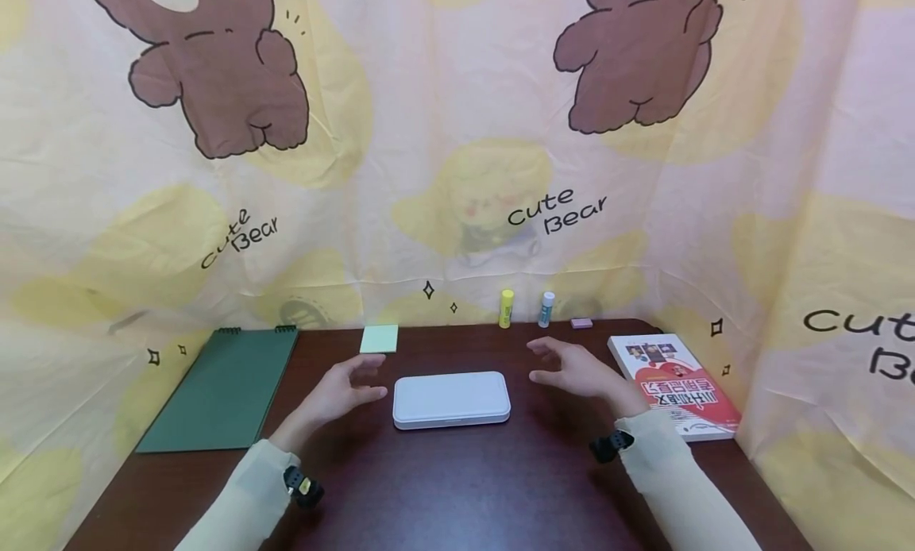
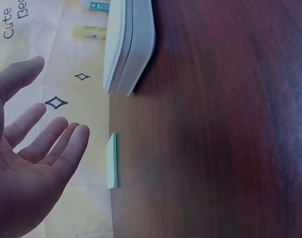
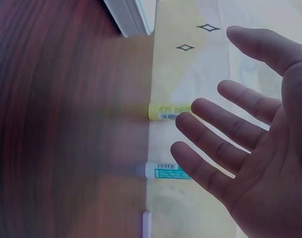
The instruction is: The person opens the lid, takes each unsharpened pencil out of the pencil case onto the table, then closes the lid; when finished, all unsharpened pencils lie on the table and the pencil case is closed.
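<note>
A white, round-cornered case (image 1: 451,398) lies flat on the dark wooden table, between the two hands. My left hand (image 1: 345,391) hovers just left of it, fingers loosely spread and holding nothing. On the other side, my right hand (image 1: 572,368) is raised with relaxed, parted fingers, also bare of any object. In the left wrist view the case's side (image 2: 136,47) shows a seam running along it. The right wrist view catches only a corner of the case (image 3: 133,17) beyond the thumb.
A green top-bound pad (image 1: 221,388) lies at the left, a pale green sticky-note pad (image 1: 379,338) behind the left hand. Yellow (image 1: 506,309) and white-blue (image 1: 546,310) glue sticks stand at the back beside a pinkish eraser (image 1: 581,323). A red-and-white book (image 1: 675,386) lies right; a printed curtain (image 1: 429,178) hangs behind.
</note>
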`<state>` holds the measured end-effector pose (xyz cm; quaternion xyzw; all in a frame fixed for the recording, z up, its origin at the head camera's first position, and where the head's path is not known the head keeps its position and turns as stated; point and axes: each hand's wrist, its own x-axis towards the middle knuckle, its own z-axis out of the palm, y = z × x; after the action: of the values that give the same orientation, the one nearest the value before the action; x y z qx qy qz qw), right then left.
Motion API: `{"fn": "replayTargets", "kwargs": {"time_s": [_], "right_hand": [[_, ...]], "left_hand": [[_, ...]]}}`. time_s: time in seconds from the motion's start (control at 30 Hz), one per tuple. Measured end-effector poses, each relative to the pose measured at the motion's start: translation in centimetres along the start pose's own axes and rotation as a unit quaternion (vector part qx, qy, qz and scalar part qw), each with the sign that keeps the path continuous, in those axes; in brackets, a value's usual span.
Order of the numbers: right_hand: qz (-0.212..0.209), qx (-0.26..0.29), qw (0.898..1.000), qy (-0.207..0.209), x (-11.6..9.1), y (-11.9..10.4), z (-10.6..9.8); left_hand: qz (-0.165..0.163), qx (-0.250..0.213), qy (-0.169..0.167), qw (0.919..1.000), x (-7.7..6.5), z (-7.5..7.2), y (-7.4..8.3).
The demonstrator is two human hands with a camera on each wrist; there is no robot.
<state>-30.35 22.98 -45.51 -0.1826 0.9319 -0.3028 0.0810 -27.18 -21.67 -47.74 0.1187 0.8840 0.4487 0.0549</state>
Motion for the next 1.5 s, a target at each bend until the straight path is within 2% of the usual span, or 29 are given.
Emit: {"fn": "replayTargets", "kwargs": {"time_s": [0.17,0.43,0.67,1.0,1.27,1.5], "right_hand": [[0.001,0.015,1.000,-0.005,0.1,-0.2,0.9],[-0.026,0.034,0.999,-0.015,0.6,0.0,2.2],[-0.021,0.043,0.998,-0.036,1.0,0.5,3.7],[-0.026,0.035,0.998,-0.050,1.5,0.6,5.0],[-0.020,0.021,0.998,-0.054,1.8,0.1,5.7],[-0.031,0.019,0.998,-0.055,1.8,-0.3,6.0]], "left_hand": [[-0.012,-0.005,-0.010,0.9999,0.1,0.9,-0.1],[-0.038,-0.017,-0.023,0.9989,0.3,2.4,-0.7],[-0.035,-0.021,-0.036,0.9985,0.4,3.5,-1.0],[-0.038,-0.025,-0.048,0.9978,0.8,4.3,-0.7],[-0.040,-0.025,-0.049,0.9977,1.0,4.5,-1.1],[-0.027,-0.016,-0.058,0.9979,1.1,4.6,-1.4]]}}
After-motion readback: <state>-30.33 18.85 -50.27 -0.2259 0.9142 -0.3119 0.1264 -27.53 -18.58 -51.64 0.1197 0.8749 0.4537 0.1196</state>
